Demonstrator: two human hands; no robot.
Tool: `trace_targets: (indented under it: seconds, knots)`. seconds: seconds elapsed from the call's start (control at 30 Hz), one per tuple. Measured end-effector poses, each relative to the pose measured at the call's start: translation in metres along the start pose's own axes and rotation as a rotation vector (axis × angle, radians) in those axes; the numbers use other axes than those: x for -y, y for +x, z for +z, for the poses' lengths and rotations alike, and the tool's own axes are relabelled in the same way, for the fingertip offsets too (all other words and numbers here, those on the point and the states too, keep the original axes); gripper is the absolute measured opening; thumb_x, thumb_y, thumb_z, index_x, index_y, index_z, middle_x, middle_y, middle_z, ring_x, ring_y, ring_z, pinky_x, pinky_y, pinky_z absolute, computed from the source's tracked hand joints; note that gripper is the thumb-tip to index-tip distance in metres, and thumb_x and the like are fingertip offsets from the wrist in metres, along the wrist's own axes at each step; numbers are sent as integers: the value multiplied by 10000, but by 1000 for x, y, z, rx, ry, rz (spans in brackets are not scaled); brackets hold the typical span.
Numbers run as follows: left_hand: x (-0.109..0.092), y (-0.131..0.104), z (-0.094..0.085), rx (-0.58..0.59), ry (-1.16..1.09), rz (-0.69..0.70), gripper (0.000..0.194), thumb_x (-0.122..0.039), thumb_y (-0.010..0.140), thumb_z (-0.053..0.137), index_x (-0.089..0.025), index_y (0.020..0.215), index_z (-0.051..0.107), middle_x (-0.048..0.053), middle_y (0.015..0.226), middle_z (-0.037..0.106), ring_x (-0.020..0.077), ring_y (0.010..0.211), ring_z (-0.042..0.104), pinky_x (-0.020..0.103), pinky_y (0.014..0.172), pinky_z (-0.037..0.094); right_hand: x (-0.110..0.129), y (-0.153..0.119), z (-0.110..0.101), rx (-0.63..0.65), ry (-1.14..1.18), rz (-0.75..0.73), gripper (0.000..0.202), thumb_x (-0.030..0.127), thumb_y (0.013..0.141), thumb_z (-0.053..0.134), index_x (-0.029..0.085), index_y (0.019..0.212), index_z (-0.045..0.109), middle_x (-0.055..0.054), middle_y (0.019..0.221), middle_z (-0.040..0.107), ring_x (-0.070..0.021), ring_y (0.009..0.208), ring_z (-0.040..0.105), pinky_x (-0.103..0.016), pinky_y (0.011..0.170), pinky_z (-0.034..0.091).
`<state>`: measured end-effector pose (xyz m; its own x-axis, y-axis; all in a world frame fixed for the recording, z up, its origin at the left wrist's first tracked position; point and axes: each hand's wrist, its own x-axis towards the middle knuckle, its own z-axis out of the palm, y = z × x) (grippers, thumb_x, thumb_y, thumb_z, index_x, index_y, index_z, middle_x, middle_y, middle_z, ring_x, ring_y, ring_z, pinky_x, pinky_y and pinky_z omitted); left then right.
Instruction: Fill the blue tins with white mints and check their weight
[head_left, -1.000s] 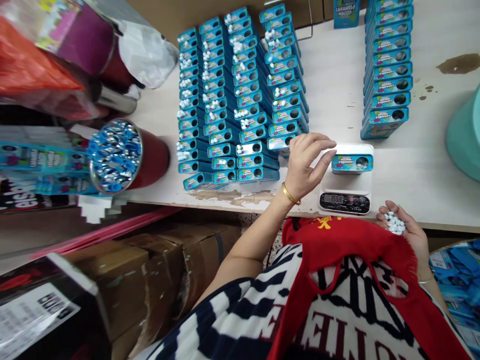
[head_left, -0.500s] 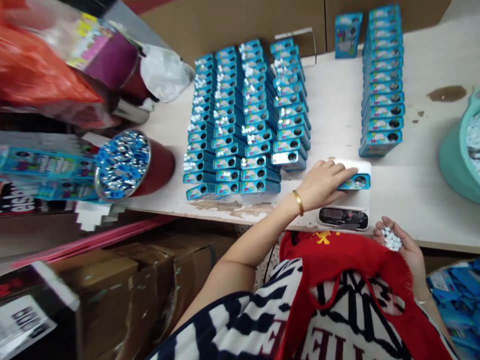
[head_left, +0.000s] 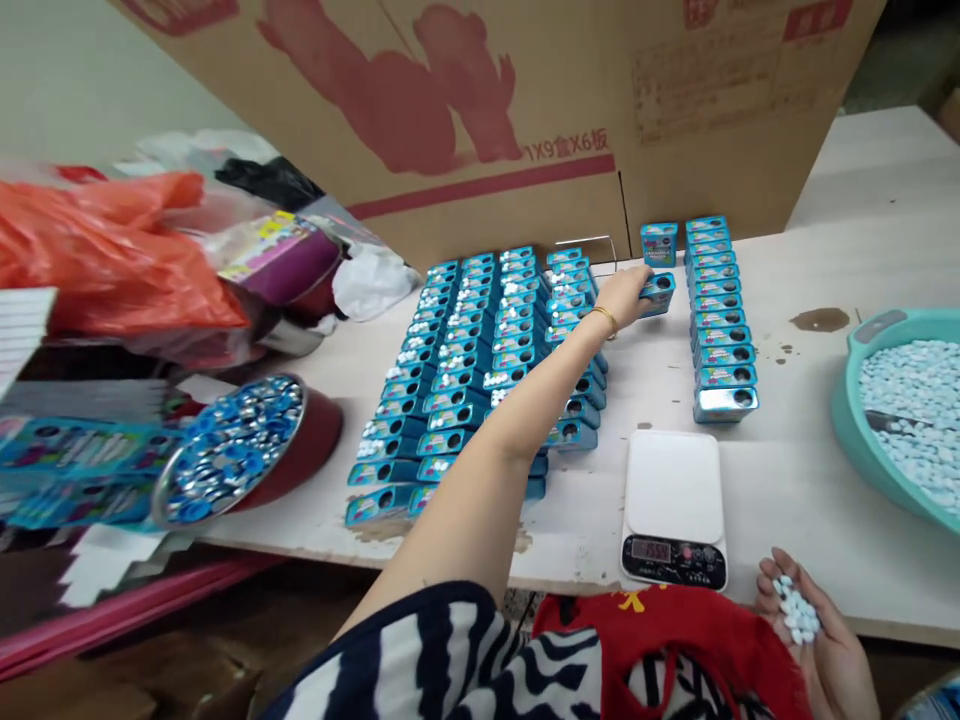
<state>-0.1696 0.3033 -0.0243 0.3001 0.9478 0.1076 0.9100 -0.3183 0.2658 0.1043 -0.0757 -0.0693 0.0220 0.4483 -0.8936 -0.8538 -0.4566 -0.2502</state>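
Note:
Near the cardboard, my left hand (head_left: 624, 296) grips a small blue tin (head_left: 658, 292) with a dark hole in its top. Just behind it stands another blue tin (head_left: 660, 243). My right hand (head_left: 821, 640) lies palm up at the table's front edge, fingers cupped around a pile of pale tablets (head_left: 798, 610). Left of that hand sits a white scale (head_left: 673, 488) with a lit display and nothing on its plate. Several rows of blue tins (head_left: 450, 362), many topped with tablets, stand to the left, partly hidden by my left arm. One more row (head_left: 720, 318) stands right of my left hand.
A teal basin (head_left: 855, 400) of tablets, with a scoop, stands at the right. A red-sided bowl (head_left: 319, 430) of blue and silver pieces is at the left, near plastic bags (head_left: 112, 260). A tall cardboard box (head_left: 525, 110) lines the back.
My left hand has moved from the scale to the back of the table, holding a tin. The scale's plate is now bare. The view has tilted up. My right hand still holds tablets.

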Motion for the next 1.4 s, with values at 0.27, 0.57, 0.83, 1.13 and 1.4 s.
trace_targets:
  seconds: [0.27,0.57,0.83,1.13,1.4]
  knots:
    - [19,89,28,40,-79,-96,435,-130,850,611,-130,1276,527,153,1311,578,238,1164,562,353,1012,428,12,31,-26,64,-20,81,385,221,590,854,229,962,755,-47,911,759,-197,770,733,-306,692,643]
    - [24,38,-21,61,-108,91,300,-267,930,554,-154,1206,591,117,1241,604,217,1146,556,334,1047,404,17,9,3,-102,-4,31,508,174,529,843,238,1020,732,-23,894,761,-159,734,730,-230,662,629]
    - [15,-221,-56,85,25,340,300,-510,922,541,-217,971,589,83,1090,631,218,969,580,363,817,478,2,-2,20,16,-166,33,330,207,633,792,232,958,737,-42,918,755,-163,753,724,-222,636,631]
    - [-21,-281,-16,-126,265,273,330,-308,1021,336,-203,886,618,85,1219,623,250,1099,549,468,915,421,-14,-18,22,180,-176,-36,273,201,723,725,152,991,708,-67,857,733,-151,706,705,-225,620,613]
    - [-119,-245,-24,152,219,499,271,-210,987,385,-174,1063,642,89,1155,647,197,891,622,338,699,416,-19,-27,17,191,-78,-52,260,157,876,513,94,1079,664,-136,993,741,-191,867,744,-265,733,630]
